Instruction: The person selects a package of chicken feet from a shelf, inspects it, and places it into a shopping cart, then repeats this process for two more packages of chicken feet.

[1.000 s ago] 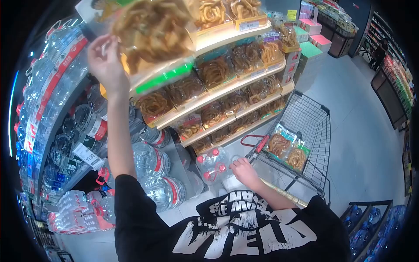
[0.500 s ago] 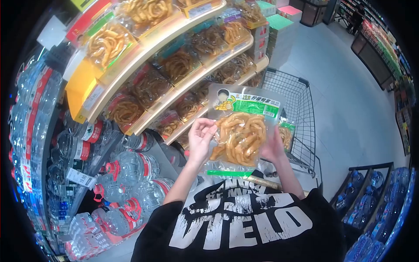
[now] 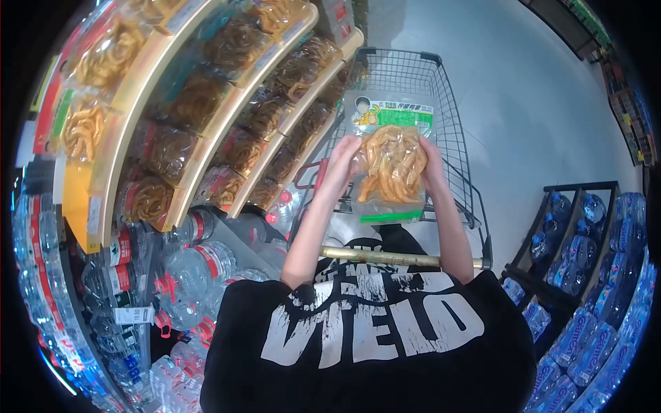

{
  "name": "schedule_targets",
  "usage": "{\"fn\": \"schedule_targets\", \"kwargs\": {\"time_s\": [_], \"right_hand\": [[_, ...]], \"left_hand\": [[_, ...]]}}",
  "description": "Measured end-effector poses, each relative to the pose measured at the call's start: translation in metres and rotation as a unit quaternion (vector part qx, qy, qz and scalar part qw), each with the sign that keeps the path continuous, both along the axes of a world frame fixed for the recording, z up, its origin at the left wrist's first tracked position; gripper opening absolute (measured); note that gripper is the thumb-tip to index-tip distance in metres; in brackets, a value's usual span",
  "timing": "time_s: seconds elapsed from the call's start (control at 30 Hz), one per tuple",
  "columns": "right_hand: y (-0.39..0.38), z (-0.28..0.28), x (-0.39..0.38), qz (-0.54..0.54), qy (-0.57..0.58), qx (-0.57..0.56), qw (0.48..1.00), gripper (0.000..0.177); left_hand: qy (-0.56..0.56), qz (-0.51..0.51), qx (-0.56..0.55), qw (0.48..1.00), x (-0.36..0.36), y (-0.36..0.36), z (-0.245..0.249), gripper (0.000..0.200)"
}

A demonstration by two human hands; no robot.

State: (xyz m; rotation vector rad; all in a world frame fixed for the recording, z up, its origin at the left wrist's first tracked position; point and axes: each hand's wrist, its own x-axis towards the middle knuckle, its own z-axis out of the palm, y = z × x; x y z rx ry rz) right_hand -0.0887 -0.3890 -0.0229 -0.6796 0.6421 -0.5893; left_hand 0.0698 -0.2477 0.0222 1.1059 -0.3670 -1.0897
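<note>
A clear plastic food packet (image 3: 392, 164), filled with curled golden-brown pieces, is held upright in front of me. Its green and white label with a cartoon figure is at the top, and a green strip runs along the bottom. My left hand (image 3: 345, 153) grips the left edge with bent fingers. At the right edge, my right hand (image 3: 432, 162) is closed on the same packet, some of its fingers hidden behind. Beneath and beyond the packet is a wire shopping cart (image 3: 451, 127), its pale handle bar (image 3: 385, 257) crossing close to my body.
Tiered shelves (image 3: 189, 155) of similar packets rise on the left. Large water bottles (image 3: 186, 272) with red handles stand below them, near a price tag (image 3: 133, 315). Packs of bottled water (image 3: 578, 337) fill a black rack on the right. Grey floor (image 3: 509, 138) extends beyond the cart.
My view has turned right toward the cart. Both hands have carried the packet away from the shelf and over the cart, still holding it by its two sides.
</note>
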Motion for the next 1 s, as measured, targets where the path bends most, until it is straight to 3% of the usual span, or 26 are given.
{"fn": "schedule_targets", "kwargs": {"time_s": [0.1,0.17,0.23,0.27,0.33,0.37,0.4,0.43,0.5,0.63,0.9,0.97,1.0], "right_hand": [[-0.009,-0.018,-0.009,-0.04,0.037,-0.038,0.998,0.031],[-0.013,-0.011,-0.014,-0.033,0.053,-0.019,0.998,0.031],[-0.023,-0.02,-0.016,0.009,0.187,-0.154,0.97,0.032],[-0.025,-0.03,-0.016,0.019,0.17,-0.184,0.968,0.036],[-0.032,-0.059,-0.012,-0.005,0.184,-0.178,0.967,0.037],[-0.028,-0.044,-0.003,-0.04,0.19,-0.177,0.965,0.038],[-0.031,-0.024,-0.008,0.006,0.123,-0.139,0.983,0.04],[-0.032,-0.025,-0.007,0.013,0.126,-0.133,0.983,0.04],[-0.035,-0.03,-0.005,-0.007,0.069,0.003,0.998,0.04],[-0.037,-0.046,-0.002,-0.04,0.147,0.01,0.988,0.044],[-0.037,-0.059,-0.009,-0.013,0.199,-0.115,0.973,0.05],[-0.036,-0.053,-0.011,-0.011,0.251,-0.249,0.935,0.056],[-0.036,-0.052,-0.012,-0.008,0.252,-0.249,0.935,0.056]], "left_hand": [[0.088,-0.049,0.033,0.994,-0.008,-0.027,-0.042,0.034],[0.089,-0.068,0.025,0.993,-0.008,-0.03,-0.047,0.036],[0.116,-0.069,0.055,0.989,-0.009,-0.029,-0.064,0.042],[0.15,-0.057,0.04,0.986,-0.013,-0.027,-0.067,0.04],[0.164,-0.042,0.054,0.984,-0.012,-0.029,-0.075,0.04],[0.168,-0.035,0.065,0.983,-0.01,-0.03,-0.079,0.039],[0.145,-0.007,0.059,0.988,-0.01,-0.033,-0.083,0.037],[0.149,0.0,0.065,0.987,-0.01,-0.034,-0.082,0.037],[0.167,0.018,0.041,0.985,-0.011,-0.039,-0.079,0.028],[0.167,0.032,0.066,0.983,-0.011,-0.038,-0.091,0.022],[0.133,0.046,0.076,0.987,-0.015,-0.034,-0.101,0.03],[0.159,0.044,0.076,0.983,-0.019,-0.037,-0.09,0.04],[0.161,0.046,0.076,0.983,-0.021,-0.038,-0.085,0.04]]}}
